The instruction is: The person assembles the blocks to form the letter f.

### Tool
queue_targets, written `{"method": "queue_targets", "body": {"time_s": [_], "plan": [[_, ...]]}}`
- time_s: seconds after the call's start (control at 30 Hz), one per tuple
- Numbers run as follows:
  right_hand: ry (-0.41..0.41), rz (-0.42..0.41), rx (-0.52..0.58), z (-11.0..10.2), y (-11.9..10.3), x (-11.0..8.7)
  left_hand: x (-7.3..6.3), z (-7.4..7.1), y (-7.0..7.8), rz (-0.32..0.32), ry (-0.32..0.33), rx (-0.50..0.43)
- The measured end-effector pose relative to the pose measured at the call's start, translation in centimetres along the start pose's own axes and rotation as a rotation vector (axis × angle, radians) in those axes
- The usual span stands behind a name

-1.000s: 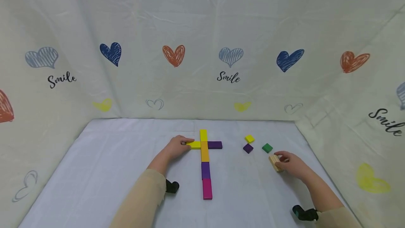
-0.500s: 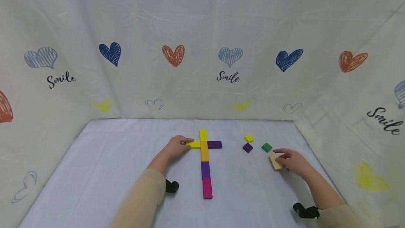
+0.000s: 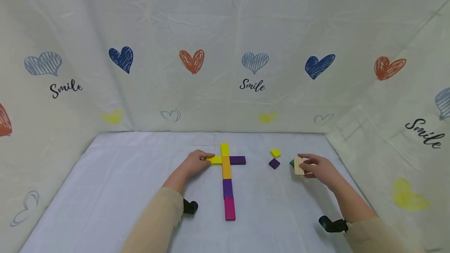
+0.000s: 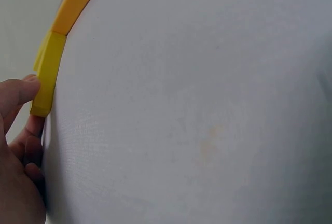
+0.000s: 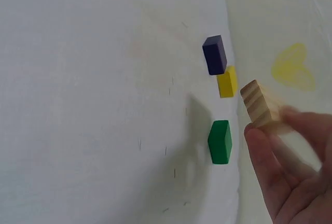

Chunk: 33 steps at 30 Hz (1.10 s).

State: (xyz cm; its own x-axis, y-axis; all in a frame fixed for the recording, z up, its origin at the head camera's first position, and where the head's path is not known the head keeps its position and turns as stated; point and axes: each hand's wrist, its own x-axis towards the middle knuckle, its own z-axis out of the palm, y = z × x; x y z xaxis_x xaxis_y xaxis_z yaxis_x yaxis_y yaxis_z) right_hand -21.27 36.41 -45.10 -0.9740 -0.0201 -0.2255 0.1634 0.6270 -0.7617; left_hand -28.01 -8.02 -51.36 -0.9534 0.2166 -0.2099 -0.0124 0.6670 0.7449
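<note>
In the head view my left hand [image 3: 194, 164] pinches a yellow block [image 3: 215, 160], which forms the left arm of a cross of blocks lying on the white cloth. An orange block [image 3: 226, 167] touches its inner end. My right hand [image 3: 321, 169] holds a bare wooden block [image 3: 299, 166] with striped grain between thumb and fingers, raised off the cloth. Behind it a green block [image 3: 291, 163] is partly hidden; the right wrist view shows the green block [image 5: 220, 142] whole on the cloth. The yellow block [image 4: 47, 76] also shows under the left fingers in the left wrist view.
The cross also has a yellow block [image 3: 224, 149] on top, a dark purple block [image 3: 238, 160] at right, and purple [image 3: 227, 187] and magenta [image 3: 230, 209] blocks below. Small yellow [image 3: 275, 152] and dark purple [image 3: 274, 163] blocks lie between cross and right hand. A printed curtain [image 3: 218, 100] stands behind.
My right hand has lifted the wooden block off the cloth and carried it away from me and slightly left, now partly covering the green block. The left hand stays on the yellow block.
</note>
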Motion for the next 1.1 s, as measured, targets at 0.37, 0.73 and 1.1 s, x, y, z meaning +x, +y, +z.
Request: {"method": "queue_targets", "body": {"time_s": [0.37, 0.73, 1.1], "plan": [[0.034, -0.007, 0.061, 2.8, -2.9, 3.9, 0.3, 0.3, -0.4, 0.02, -0.001, 0.014], [-0.009, -0.063, 0.214, 6.9, -6.8, 8.3, 0.5, 0.2, -0.5, 0.024, 0.003, 0.013], [0.019, -0.054, 0.315, 12.3, -11.0, 12.1, 0.3, 0.1, -0.2, 0.02, 0.005, 0.016]]}}
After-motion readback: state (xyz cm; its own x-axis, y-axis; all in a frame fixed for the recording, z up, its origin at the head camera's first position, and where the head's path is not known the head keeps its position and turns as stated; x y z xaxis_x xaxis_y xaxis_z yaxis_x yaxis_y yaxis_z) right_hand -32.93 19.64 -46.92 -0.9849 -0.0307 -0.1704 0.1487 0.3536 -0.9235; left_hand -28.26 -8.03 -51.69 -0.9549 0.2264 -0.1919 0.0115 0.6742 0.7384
